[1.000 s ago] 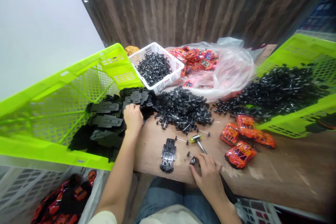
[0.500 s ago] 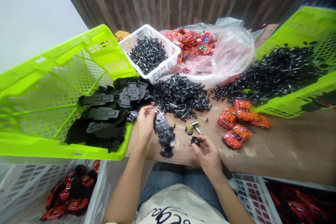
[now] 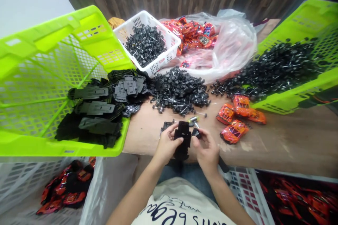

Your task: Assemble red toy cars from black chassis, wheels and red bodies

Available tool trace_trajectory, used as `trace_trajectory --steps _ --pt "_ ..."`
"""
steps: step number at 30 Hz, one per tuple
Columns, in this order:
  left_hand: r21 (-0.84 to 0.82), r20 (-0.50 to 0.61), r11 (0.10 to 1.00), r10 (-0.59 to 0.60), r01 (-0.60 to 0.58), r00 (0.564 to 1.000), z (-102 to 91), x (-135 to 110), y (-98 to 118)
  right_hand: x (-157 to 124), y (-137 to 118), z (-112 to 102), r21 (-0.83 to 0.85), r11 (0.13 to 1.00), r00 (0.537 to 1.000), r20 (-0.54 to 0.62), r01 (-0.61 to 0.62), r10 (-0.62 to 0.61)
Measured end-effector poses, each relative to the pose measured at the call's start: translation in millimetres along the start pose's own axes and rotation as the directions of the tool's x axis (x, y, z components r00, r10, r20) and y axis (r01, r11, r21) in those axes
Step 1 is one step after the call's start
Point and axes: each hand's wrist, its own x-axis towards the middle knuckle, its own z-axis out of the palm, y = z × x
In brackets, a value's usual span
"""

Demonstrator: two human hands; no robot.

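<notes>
My left hand (image 3: 166, 145) grips a black toy-car chassis (image 3: 182, 137), held upright over the table's near edge. My right hand (image 3: 206, 147) pinches a small black wheel-and-axle piece (image 3: 195, 133) against the chassis's right side. Another black chassis (image 3: 165, 126) lies on the table just behind my left hand. A small hammer with a yellow head (image 3: 193, 119) lies behind my hands. A pile of black wheels on axles (image 3: 178, 91) sits beyond that, and three orange toy-car bodies (image 3: 237, 117) lie to the right.
A tipped lime-green crate (image 3: 52, 77) at left spills black chassis plates (image 3: 95, 112). A white basket (image 3: 148, 44) holds wheels. A clear bag (image 3: 224, 52) holds orange car bodies. Another green crate (image 3: 298, 63) at right holds wheels. White bins of finished red cars stand below the table.
My left hand left the chassis pile carrying a chassis and brought it in front of me. My right hand lifted a wheel piece off the table and met the chassis.
</notes>
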Motion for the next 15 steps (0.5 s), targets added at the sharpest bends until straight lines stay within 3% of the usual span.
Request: trace_trajectory --steps 2,4,6,10,15 --pt "0.071 -0.013 0.997 0.001 0.0 1.0 1.2 -1 -1 4 -4 -7 -0.131 0.978 0.987 0.02 0.163 -0.161" --pt "0.15 -0.011 0.988 0.023 -0.021 1.0 3.1 -4 -3 7 -5 -12 -0.229 0.92 0.947 0.112 0.32 -0.301" --pt "0.222 -0.003 0.974 0.058 -0.055 0.998 5.3 -8 -6 8 -1 -16 -0.283 0.863 0.907 0.19 0.417 -0.376" --pt "0.297 0.032 0.947 0.118 -0.123 0.992 11.1 -16 -19 3 9 -21 -0.348 0.806 0.877 0.245 0.478 -0.414" --pt "0.344 0.049 0.925 0.153 -0.161 0.987 16.4 -21 -30 -2 12 -29 -0.403 0.774 0.87 0.292 0.488 -0.397"
